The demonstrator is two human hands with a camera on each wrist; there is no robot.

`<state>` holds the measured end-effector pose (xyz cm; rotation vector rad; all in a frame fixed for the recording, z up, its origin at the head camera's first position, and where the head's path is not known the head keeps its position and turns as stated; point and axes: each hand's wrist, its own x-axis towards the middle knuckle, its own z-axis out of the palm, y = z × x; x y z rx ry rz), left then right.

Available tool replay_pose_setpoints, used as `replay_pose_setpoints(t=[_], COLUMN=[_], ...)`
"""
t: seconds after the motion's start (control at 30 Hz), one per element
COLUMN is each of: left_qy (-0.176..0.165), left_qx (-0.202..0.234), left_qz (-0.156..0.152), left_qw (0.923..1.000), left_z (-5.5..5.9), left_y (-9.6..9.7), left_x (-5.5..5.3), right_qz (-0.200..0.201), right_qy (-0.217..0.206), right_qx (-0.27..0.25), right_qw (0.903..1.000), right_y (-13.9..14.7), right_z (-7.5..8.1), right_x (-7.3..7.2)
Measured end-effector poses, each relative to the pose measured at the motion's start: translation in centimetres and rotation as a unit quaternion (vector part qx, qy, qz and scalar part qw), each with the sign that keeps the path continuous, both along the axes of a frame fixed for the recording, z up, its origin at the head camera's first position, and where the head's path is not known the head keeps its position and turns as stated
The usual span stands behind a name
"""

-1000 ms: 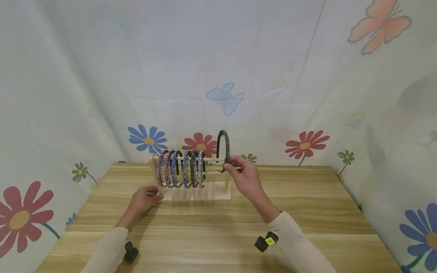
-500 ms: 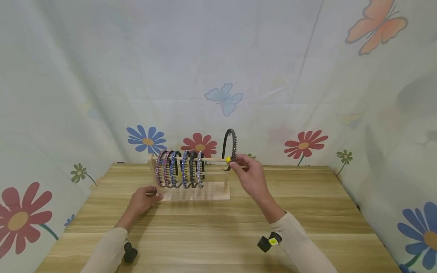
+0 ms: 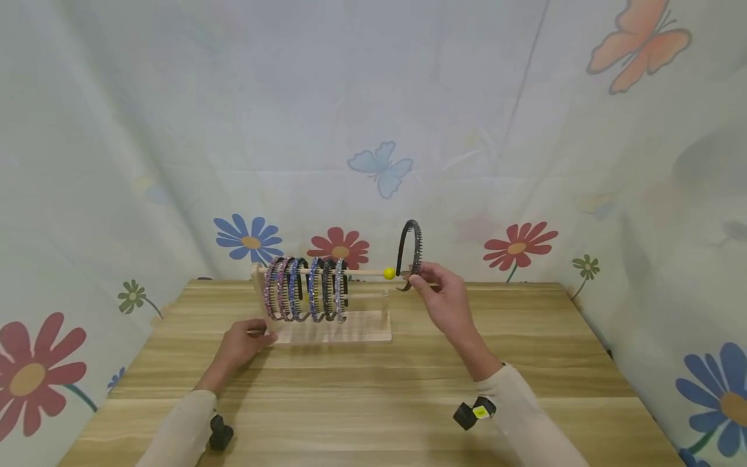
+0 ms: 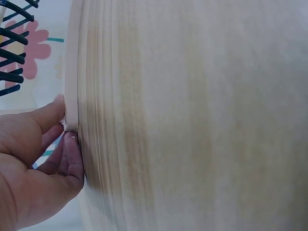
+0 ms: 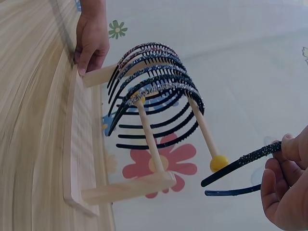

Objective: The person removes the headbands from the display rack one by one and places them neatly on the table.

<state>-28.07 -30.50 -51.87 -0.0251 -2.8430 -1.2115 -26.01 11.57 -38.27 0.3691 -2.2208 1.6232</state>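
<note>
Rack [image 3: 363, 327] on wood-grain tbl [image 3: 350, 402]; flwr/bttrfly-print bkdrp [image 3: 280, 110] behind.

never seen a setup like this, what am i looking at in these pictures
There is no machine: a person works bare-handed. The wide picture comes from a camera worn on the head; the close ones come from wrist cameras, one per wrist. On the wood-grained table stands a wooden rack with a row of glittery headbands hung on it. The left hand grips one end of the rack's base; the right hand holds a dark headband near a yellow ball.
</note>
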Motion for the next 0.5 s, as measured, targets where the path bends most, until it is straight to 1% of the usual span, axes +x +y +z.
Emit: replay_pose_setpoints(t=[0.33, 0.5], left_qy=[0.015, 0.013], left_qx=[-0.003, -0.006], left_qz=[-0.001, -0.003], left_qw=[0.9999, 0.9999], left_z=[0.0, -0.2], left_y=[0.0, 0.0], left_x=[0.0, 0.0], right_qz=[-0.025, -0.041], right_qy=[0.004, 0.002], right_qx=[0.013, 0.029], right_qw=[0.9996, 0.9987], right_y=[2.8, 4.5], right_z=[-0.6, -1.0], right_x=[-0.3, -0.1])
